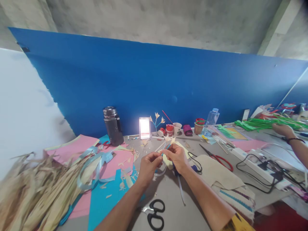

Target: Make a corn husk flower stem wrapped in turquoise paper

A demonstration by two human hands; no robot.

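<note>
Over the table [189,210], the left hand [149,164] pinches a blue-stemmed flower [172,141]; twisting too hard might tear it. The right hand [177,156] pinches it from the other side, near a black cord [201,167] that, if snagged, could jerk it loose.

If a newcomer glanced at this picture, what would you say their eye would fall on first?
Most likely the broad blue panel, stretching across most of the view behind the table. Next, perhaps, the left hand and right hand, meeting near the centre and holding small pale flowers, then the heap of dry, straw-coloured leaves at the lower left.
</note>
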